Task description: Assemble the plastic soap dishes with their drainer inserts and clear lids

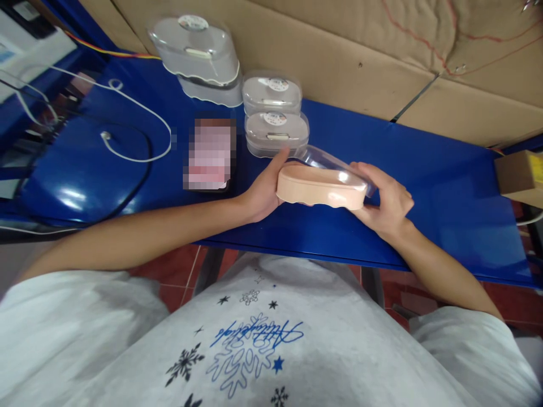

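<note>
One long blue table [445, 198] spans the view, and the peach base [318, 191] is held above its near side, the clear lid [318, 158] tilted along the base's far side. The left hand [263, 195] is wrapped around the base's left end; the right hand [388, 200] is closed around the lid's right end, with its thumb by the base. Good handling here probably means keeping the base level and steady in the left hand, guiding the lid by its rim with light, even pressure, and not squeezing the thin clear wall, which could flex or slip. By count, from largest down: two large grey containers [197, 48] at the back, two smaller grey containers [278, 133] just beside them, one peach base, one clear lid, one flat dark-edged device [210, 155], its face blurred out, and one small white plug [106, 135] on a cable.
</note>
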### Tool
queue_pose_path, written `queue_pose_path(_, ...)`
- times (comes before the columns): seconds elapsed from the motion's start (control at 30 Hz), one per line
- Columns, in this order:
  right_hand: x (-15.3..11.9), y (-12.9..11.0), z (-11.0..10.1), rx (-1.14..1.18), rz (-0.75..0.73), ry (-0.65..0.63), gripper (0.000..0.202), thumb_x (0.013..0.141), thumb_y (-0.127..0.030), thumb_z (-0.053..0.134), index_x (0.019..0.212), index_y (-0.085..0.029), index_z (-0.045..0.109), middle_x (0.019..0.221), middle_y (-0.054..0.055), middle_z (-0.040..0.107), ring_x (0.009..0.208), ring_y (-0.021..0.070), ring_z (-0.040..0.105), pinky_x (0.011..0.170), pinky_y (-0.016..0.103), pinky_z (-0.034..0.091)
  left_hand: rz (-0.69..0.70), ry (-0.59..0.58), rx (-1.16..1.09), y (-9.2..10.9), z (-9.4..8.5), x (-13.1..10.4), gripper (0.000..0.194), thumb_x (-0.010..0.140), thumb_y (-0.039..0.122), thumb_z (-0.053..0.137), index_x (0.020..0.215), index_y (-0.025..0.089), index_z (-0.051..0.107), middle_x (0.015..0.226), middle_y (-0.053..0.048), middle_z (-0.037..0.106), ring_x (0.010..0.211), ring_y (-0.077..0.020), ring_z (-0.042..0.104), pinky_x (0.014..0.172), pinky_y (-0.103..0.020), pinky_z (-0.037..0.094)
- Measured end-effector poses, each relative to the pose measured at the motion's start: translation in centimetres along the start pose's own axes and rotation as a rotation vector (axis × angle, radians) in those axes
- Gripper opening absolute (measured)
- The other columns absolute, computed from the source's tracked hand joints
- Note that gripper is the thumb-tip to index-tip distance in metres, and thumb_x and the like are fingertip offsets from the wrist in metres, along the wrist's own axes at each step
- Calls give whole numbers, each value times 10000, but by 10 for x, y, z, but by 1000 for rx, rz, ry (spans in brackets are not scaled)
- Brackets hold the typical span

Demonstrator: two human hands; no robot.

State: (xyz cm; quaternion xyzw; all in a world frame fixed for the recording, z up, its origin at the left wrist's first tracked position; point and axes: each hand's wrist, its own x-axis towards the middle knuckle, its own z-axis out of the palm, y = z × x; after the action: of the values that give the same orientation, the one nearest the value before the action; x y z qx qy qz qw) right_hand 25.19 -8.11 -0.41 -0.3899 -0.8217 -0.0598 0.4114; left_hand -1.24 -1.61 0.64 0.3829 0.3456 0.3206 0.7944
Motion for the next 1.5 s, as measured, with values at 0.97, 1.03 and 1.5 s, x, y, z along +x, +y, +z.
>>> queue_pose_path(0.97, 14, -14, 0, 448, -70, -443, 808, 1053, -488, 710, 1756, -347, 337, 1798, 109, 486, 1735, 355, 345, 1375, 702, 376, -187, -124, 203, 12, -14, 4, 606, 1031, 738, 595, 810, 208, 790, 581, -36, 665, 463, -166, 577, 487, -302, 495)
queue_pose_path(1.03, 12, -13, 2, 431, -65, -434, 791, 1049, -498, 709, 1742, -341, 361, 1819, 113, 450, 1742, 362, 328, 1376, 711, 366, -158, -83, 150, 10, -12, 4, 552, 1044, 696, 615, 866, 211, 810, 714, -47, 762, 683, -213, 740, 708, -333, 623)
queue_pose_path(1.5, 4, -4, 10, 300, -154, -355, 1104, 899, -649, 882, 1789, -439, 265, 1847, 67, 391, 1703, 442, 384, 1354, 756, 393, -63, -16, 55, 8, -9, 6, 345, 1071, 462, 625, 1010, 192, 831, 1108, -51, 864, 1168, -265, 794, 1106, -390, 598)
